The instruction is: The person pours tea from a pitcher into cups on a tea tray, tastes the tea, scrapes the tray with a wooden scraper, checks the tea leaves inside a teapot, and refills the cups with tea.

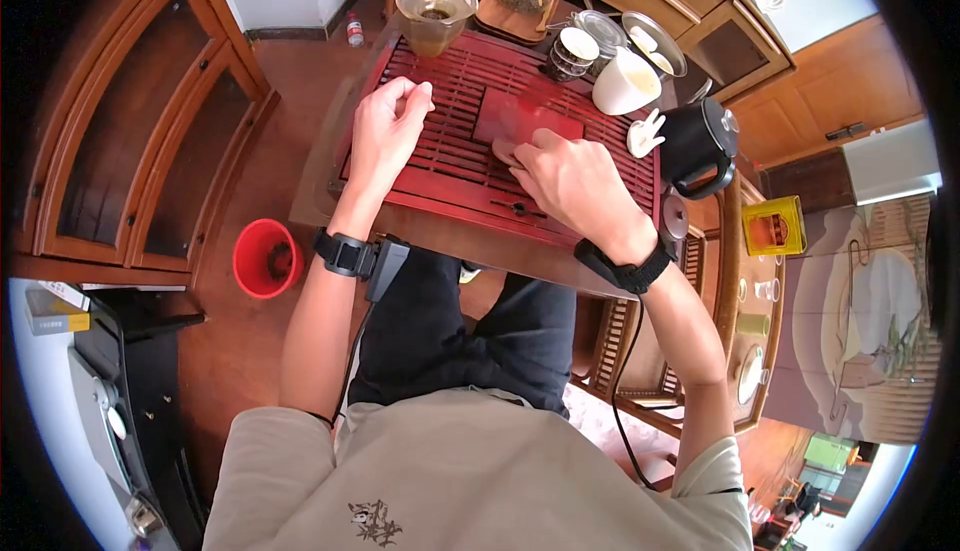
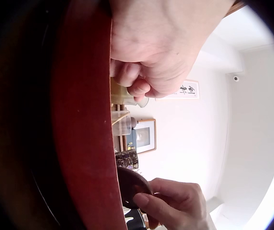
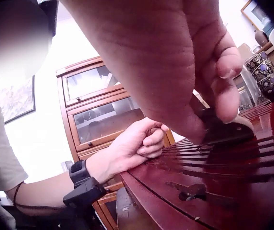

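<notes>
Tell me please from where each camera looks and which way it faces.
Head: head-worn, facing forward and down at the red tray; shirt, trousers, left hand and right hand show.
Left wrist: wrist-worn, facing along the tray's edge towards the right hand; left hand at top.
Right wrist: wrist-worn, facing across the tray towards the left hand and cabinet; right hand large above, shirt at left.
Shared: both wrist views show both hands and a dark disc.

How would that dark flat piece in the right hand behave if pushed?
The dark flat piece is probably stiff, looking unbent where the right hand pinches it. Its smooth-looking face may be slippery, and its thinness suggests lightness.
</notes>
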A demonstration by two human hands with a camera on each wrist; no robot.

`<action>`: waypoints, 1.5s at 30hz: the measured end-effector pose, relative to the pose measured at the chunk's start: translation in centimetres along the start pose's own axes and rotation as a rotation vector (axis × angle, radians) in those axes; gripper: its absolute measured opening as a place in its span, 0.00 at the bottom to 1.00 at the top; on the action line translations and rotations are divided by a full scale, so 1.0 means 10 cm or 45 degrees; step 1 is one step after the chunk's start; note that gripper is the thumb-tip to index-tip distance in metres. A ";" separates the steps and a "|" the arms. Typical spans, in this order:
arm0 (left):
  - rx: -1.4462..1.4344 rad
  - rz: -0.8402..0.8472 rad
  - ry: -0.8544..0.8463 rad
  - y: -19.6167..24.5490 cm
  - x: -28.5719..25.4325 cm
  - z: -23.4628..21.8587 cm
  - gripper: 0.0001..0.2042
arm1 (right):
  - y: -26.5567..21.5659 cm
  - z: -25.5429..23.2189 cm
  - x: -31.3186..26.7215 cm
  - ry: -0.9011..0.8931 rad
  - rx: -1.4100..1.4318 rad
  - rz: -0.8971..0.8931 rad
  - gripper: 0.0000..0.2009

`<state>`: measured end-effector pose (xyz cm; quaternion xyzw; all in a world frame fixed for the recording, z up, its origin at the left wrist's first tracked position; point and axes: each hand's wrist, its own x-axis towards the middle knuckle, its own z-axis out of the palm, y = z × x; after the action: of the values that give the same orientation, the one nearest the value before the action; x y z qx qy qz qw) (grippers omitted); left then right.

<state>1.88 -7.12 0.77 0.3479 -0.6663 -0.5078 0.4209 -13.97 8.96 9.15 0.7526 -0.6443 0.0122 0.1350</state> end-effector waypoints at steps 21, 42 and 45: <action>-0.030 0.015 0.015 0.02 0.00 0.00 0.15 | 0.42 0.44 0.32 0.211 0.041 0.221 0.10; -0.072 0.072 -0.001 -0.02 0.00 0.04 0.14 | 0.00 0.01 0.10 0.095 0.109 -0.004 0.10; -0.051 0.082 -0.011 -0.03 0.00 0.03 0.14 | 0.20 0.05 0.16 0.211 0.274 0.062 0.12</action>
<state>1.58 -7.11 0.44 0.3156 -0.6685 -0.5090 0.4409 -15.69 7.07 9.29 0.7433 -0.6440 0.1468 0.1059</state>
